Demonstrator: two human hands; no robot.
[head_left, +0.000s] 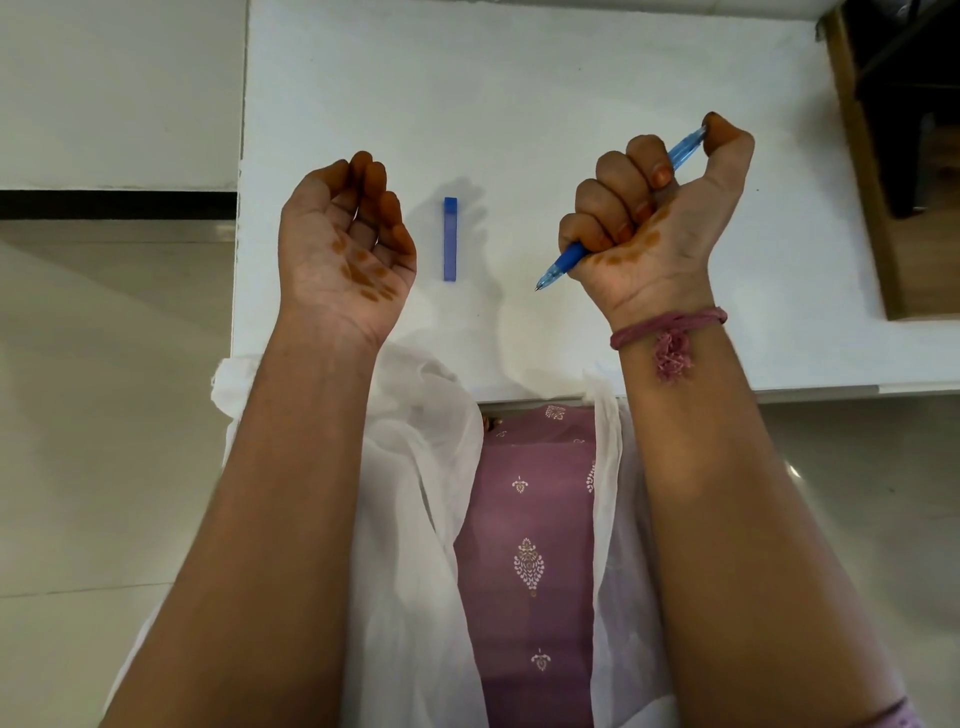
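The pen (569, 257) was gripped whole-fisted by the right hand (649, 208), fingers wrapped round the barrel, bare tip poking out at seven o'clock. The left hand (345, 244) was held palm-up, fingers loosely curled on nothing. Beyond, between them, a blue case (450, 239) lay on the table (519, 78). From such a fist the pen could be dropped on regripping, or skin inked.

wrist: pink tasselled thread band (670, 326) | tunic (524, 519): mauve, white motifs | scarf (410, 467): sheer white
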